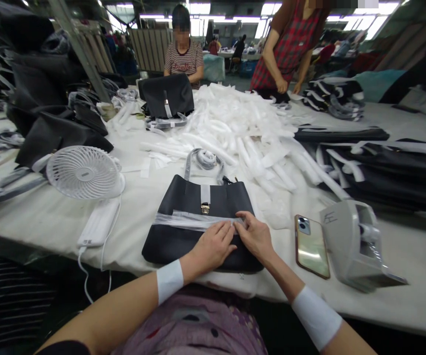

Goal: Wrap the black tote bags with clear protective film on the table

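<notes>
A black handbag lies flat on the table in front of me, its gold clasp under a white strip on the flap. Across the bag's middle runs a translucent white wrapping strip. My left hand rests flat on the bag's lower front, fingertips at the strip's lower edge. At the strip's right end, my right hand is closed, thumb and forefinger pinching the strip. A wrapped strap lies coiled behind the bag.
To the right are a phone and a tape dispenser. A white fan stands left, with a cable at its base. Loose white wrapping is heaped behind; black bags are stacked right. Two people stand across the table.
</notes>
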Tool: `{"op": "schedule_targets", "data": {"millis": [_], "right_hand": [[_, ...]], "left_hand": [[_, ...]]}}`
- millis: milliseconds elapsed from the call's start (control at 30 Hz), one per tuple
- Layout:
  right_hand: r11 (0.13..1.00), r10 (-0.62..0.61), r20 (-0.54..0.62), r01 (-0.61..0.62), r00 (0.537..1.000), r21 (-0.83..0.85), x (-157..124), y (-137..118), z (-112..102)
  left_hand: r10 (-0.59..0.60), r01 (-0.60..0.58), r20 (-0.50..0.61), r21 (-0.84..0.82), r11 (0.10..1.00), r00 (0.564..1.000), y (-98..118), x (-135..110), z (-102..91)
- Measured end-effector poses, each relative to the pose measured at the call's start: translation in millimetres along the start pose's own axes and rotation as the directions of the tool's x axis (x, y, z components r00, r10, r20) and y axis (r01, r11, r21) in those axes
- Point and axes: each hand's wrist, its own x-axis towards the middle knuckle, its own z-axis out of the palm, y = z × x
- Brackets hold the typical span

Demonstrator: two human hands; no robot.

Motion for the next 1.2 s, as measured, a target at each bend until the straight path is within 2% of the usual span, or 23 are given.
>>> {"op": "schedule_targets", "data": {"millis": [67, 200, 333, 400, 433, 500, 567, 633, 667, 767, 967, 1200], "right_hand": [[1.0, 0.0, -0.013, 0.0, 1.0, -0.019, -1, 0, 2], [0.997, 0.003, -0.047, -0.006, 0.999, -0.073, -3, -3, 4], [1.0, 0.023, -0.067, -0.022, 0.998, 0.016, -5, -4, -6], [0.999, -0.014, -0.125, 0.019, 0.992, 0.043, -8, -4, -17], [0.997, -0.074, -0.163, 0.077, 0.984, 0.012, -10, -3, -23], [0.953, -0.293, -0.173, 0.275, 0.94, -0.125, -18, -1, -34], [0.833, -0.519, -0.028, 0.498, 0.854, -0.243, -29, 1, -39], [0.738, -0.601, 0.127, 0.609, 0.789, -0.29, -42, 4, -38], [0.728, -0.596, 0.155, 0.611, 0.788, -0.31, -48, 6, -36], [0.758, -0.536, 0.168, 0.559, 0.827, -0.335, -60, 14, -27], [0.824, -0.423, 0.136, 0.443, 0.896, -0.353, -69, 16, -19], [0.806, -0.399, 0.148, 0.423, 0.905, -0.414, -69, 8, -18]], "left_hand": [[-0.096, 0.096, 0.019, -0.002, 0.995, 0.995, 6, 2, 8.5], [-0.175, 0.176, 0.046, -0.028, 0.984, 0.984, 10, 2, 12.3], [-0.172, 0.174, 0.044, -0.026, 0.984, 0.984, 11, 2, 11.3], [-0.171, 0.172, 0.034, -0.019, 0.985, 0.985, 11, 1, 12.4], [-0.174, 0.175, 0.026, -0.016, 0.985, 0.984, 11, 1, 13.1], [-0.174, 0.175, 0.011, -0.019, 0.984, 0.985, 12, 1, 14.6], [-0.17, 0.17, -0.008, -0.026, 0.985, 0.985, 15, 0, 15.9], [-0.16, 0.159, -0.038, -0.023, 0.987, 0.986, 18, -2, 18.4], [-0.152, 0.151, -0.058, -0.015, 0.988, 0.987, 19, -4, 20.7], [-0.098, 0.102, -0.136, 0.025, 0.994, 0.986, 17, -9, 33.1], [-0.013, 0.034, -0.249, 0.08, 0.996, 0.968, 7, -18, 62.6], [0.024, -0.005, -0.264, 0.071, 0.997, 0.964, 2, -25, 76.0]]}}
